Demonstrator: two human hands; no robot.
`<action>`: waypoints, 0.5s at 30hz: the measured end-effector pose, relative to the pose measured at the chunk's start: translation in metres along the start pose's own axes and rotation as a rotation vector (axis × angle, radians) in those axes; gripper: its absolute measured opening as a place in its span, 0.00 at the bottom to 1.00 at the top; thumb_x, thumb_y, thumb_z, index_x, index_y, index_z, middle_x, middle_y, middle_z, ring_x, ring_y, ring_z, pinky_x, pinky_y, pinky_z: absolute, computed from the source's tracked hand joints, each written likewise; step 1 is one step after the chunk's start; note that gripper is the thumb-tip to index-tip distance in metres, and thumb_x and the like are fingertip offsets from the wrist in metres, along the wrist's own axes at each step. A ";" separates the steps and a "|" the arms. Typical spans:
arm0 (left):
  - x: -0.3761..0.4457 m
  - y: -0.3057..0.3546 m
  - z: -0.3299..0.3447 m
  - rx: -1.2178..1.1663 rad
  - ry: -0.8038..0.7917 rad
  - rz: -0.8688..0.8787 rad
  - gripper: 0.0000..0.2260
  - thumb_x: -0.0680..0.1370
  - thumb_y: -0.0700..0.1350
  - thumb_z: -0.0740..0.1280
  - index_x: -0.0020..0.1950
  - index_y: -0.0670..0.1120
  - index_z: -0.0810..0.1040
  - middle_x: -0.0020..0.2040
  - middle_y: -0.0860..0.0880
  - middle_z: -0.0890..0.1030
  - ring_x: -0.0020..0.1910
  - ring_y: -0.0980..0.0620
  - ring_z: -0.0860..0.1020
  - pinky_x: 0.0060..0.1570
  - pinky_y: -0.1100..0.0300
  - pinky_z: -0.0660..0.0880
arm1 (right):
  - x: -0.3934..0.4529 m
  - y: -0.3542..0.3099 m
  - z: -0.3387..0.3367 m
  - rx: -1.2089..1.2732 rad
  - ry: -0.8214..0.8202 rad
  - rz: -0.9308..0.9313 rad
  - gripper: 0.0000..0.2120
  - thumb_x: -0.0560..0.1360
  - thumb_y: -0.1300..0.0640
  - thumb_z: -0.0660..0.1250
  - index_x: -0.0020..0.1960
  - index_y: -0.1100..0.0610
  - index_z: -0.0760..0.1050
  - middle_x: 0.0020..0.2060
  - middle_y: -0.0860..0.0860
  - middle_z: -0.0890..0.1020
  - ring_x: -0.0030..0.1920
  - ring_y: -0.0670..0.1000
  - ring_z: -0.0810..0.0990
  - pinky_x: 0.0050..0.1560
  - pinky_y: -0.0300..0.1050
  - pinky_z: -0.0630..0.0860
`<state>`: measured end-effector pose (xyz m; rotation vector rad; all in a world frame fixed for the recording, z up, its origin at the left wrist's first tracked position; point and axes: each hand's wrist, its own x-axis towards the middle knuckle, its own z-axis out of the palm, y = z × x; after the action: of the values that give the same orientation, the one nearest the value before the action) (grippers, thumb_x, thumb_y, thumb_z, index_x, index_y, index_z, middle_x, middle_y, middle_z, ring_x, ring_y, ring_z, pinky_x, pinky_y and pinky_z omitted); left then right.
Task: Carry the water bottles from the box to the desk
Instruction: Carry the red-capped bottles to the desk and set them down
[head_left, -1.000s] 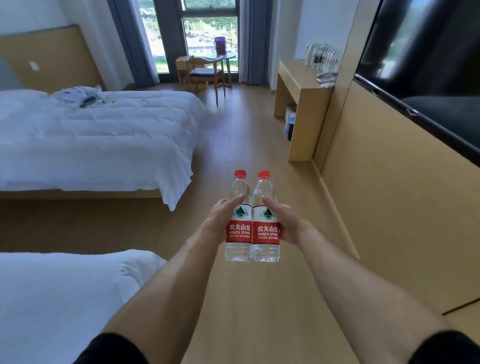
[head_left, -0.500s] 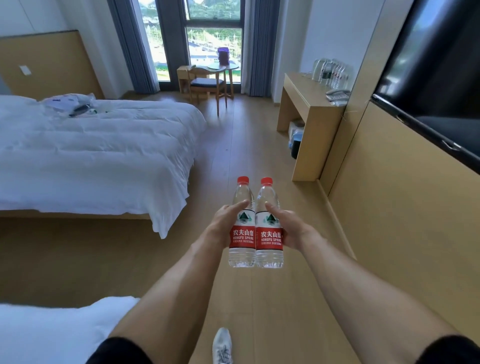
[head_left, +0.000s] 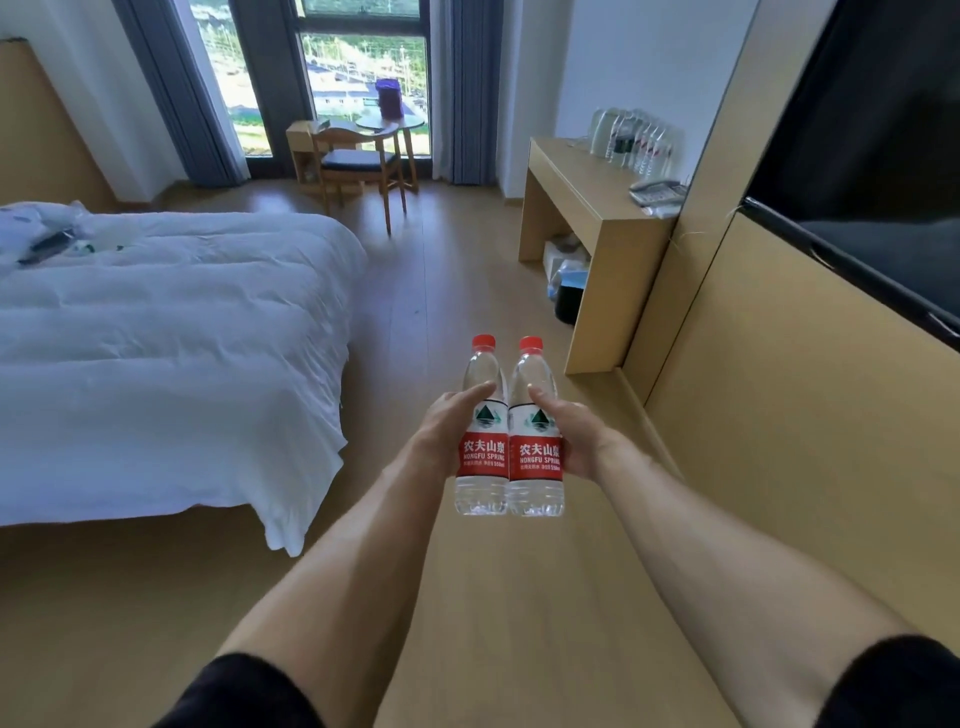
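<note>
Your left hand (head_left: 451, 426) grips one water bottle (head_left: 482, 457) and your right hand (head_left: 571, 436) grips the other bottle (head_left: 536, 462); both stand upright, red caps up, sides touching. Ahead to your right, the desk (head_left: 582, 182) holds what look like more bottles (head_left: 631, 137).

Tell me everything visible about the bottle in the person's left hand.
The left bottle is clear plastic with a red cap and a red-and-white label. It looks full and sealed, held upright in the air above the wooden floor. The left hand grips its side, and its other side touches the right bottle.
</note>
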<state>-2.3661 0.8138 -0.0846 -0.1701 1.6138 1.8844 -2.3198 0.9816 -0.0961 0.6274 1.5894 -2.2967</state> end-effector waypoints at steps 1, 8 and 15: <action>0.011 0.007 -0.003 0.005 -0.004 -0.001 0.28 0.78 0.51 0.72 0.72 0.39 0.69 0.64 0.34 0.79 0.63 0.33 0.79 0.64 0.37 0.75 | 0.010 -0.006 0.002 0.008 0.000 0.001 0.27 0.78 0.45 0.68 0.68 0.63 0.69 0.63 0.66 0.79 0.64 0.68 0.78 0.67 0.66 0.72; 0.084 0.048 -0.018 0.019 0.035 0.005 0.27 0.78 0.51 0.72 0.71 0.40 0.69 0.63 0.35 0.80 0.61 0.34 0.80 0.63 0.38 0.76 | 0.092 -0.045 0.006 0.002 -0.017 0.030 0.28 0.78 0.45 0.69 0.69 0.62 0.69 0.63 0.66 0.79 0.64 0.68 0.78 0.67 0.66 0.73; 0.180 0.105 -0.030 0.011 0.095 0.009 0.26 0.78 0.51 0.71 0.71 0.40 0.70 0.63 0.35 0.80 0.61 0.34 0.80 0.63 0.37 0.76 | 0.199 -0.106 0.003 -0.030 -0.042 0.063 0.29 0.78 0.45 0.68 0.69 0.64 0.70 0.64 0.65 0.79 0.66 0.67 0.77 0.67 0.64 0.73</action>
<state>-2.5733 0.8503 -0.0913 -0.2508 1.6902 1.8990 -2.5417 1.0204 -0.1081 0.6093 1.5593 -2.2220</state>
